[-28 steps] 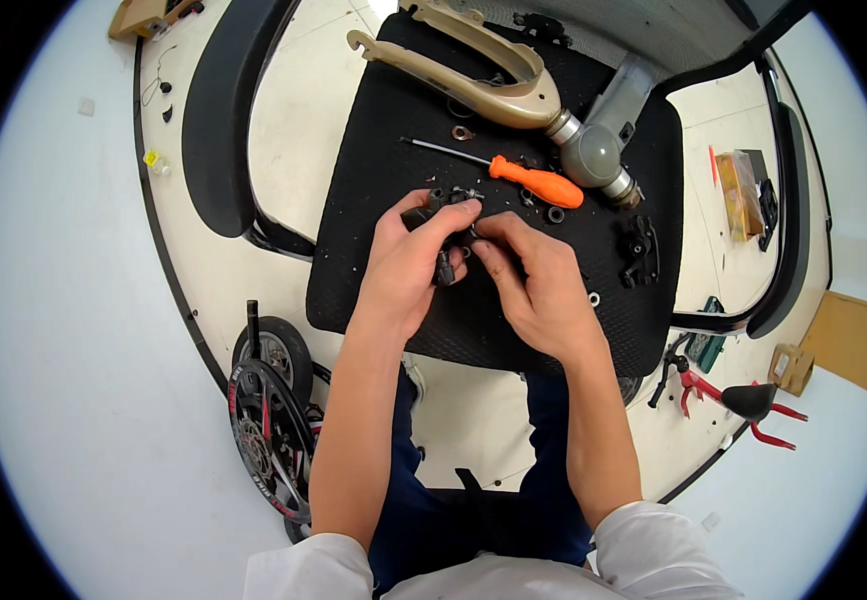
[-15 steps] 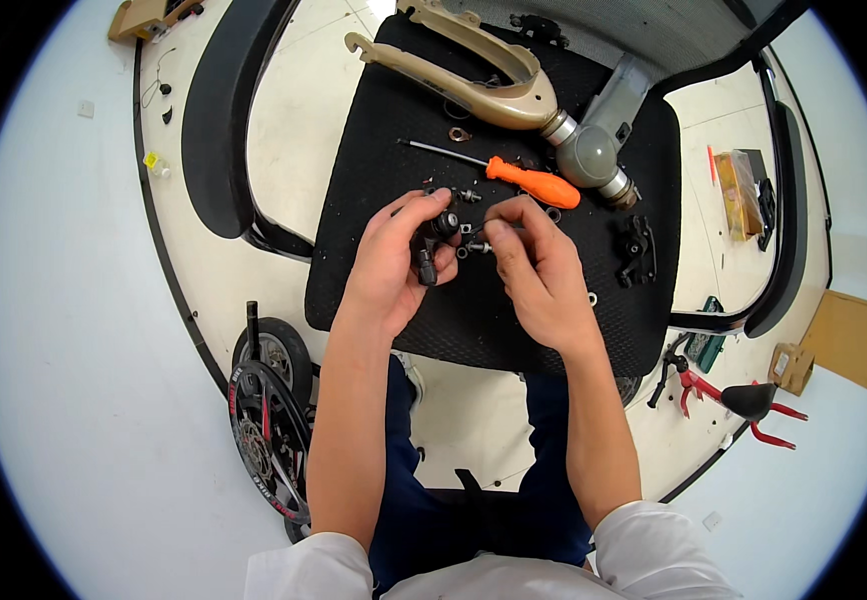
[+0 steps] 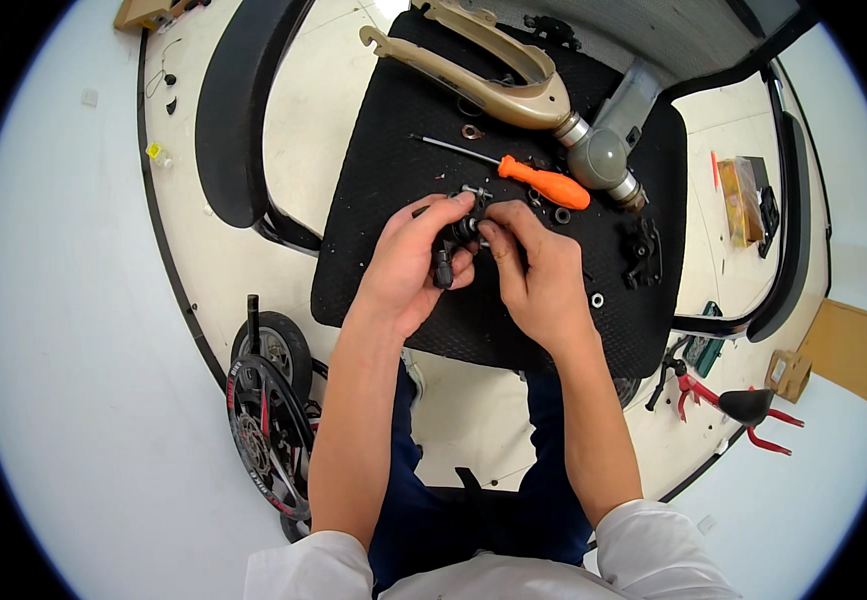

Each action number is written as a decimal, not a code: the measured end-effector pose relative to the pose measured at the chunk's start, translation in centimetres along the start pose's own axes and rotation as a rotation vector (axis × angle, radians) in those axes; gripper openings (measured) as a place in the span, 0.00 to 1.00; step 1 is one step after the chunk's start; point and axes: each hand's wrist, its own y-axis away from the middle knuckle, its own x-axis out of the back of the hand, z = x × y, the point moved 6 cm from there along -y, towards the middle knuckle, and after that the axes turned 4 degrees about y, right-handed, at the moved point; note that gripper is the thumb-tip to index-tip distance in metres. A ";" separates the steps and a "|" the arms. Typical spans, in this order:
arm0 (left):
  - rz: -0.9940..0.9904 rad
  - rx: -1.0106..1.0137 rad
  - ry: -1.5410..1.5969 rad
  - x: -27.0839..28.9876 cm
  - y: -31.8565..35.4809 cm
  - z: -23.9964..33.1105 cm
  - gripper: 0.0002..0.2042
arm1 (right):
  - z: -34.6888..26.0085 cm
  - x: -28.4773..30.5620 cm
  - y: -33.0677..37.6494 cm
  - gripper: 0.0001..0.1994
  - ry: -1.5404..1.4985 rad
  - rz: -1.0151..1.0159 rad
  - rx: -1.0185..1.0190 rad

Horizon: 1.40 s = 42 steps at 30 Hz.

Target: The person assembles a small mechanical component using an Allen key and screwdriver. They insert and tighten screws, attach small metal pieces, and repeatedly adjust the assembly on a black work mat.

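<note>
My left hand (image 3: 416,255) is wrapped round a small black metal bike part (image 3: 443,268) with a stubby, round-ended barrel. Its exact kind I cannot make out. Pressed against the upper right of that part are the pinched fingers of my right hand (image 3: 539,262); whatever they hold is hidden. Just above the left thumb shows a small silver bolt (image 3: 477,191). Beyond both hands lies a screwdriver with an orange handle (image 3: 554,187), its shaft toward the left. A black ring (image 3: 562,215) rests just beyond my right hand, and a pale nut (image 3: 597,300) lies right of its wrist.
A beige bicycle fork (image 3: 519,105) and a grey rounded joint (image 3: 599,158) take up the far side of the black chair seat (image 3: 354,285). At its right sits a black brake caliper (image 3: 642,252). Armrests flank the seat; wheels (image 3: 272,430) stand on the floor at left.
My right hand has moved left from beside the loose small parts and now touches the black bike part. The view has shifted slightly.
</note>
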 end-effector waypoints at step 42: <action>-0.042 0.227 -0.326 0.1 1.4 -0.6 0.22 | -1.1 3.7 0.2 0.13 0.119 -0.036 0.346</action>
